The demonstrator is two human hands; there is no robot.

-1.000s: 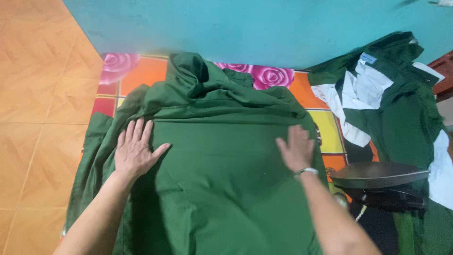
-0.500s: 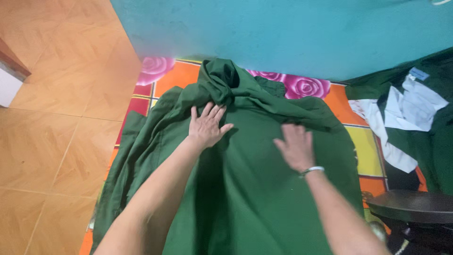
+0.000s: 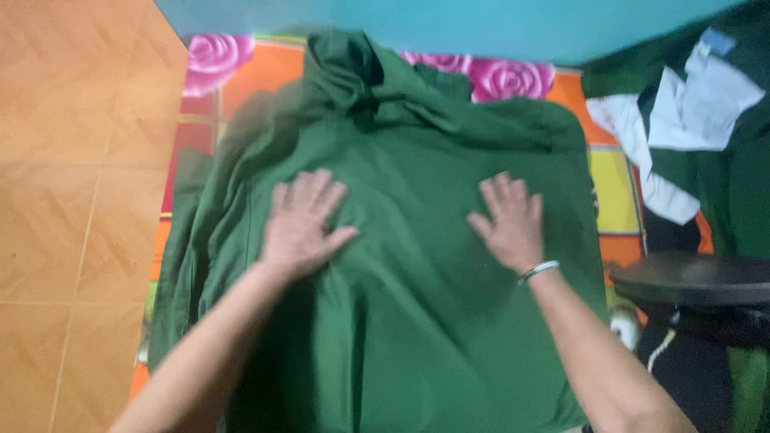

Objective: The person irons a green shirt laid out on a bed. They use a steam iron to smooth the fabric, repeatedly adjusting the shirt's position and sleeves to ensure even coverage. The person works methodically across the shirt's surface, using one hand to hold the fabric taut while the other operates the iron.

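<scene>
My left hand [image 3: 301, 224] lies flat and open on the green cloth [image 3: 409, 321], fingers spread. My right hand [image 3: 507, 222] is flat and open on it too, well apart from the left one, with a thin bracelet [image 3: 538, 271] on the wrist. The green cloth is spread over a bright mat with pink roses [image 3: 505, 78] on the floor. Its top end is bunched up near the blue wall [image 3: 449, 24]. More green and white clothes [image 3: 690, 104] lie to the right. A dark round thing [image 3: 698, 281] sits beside them.

A small blue rectangular cloth label [image 3: 719, 42] sits on the white lining of the dark green clothes piled by the mat's far right corner.
</scene>
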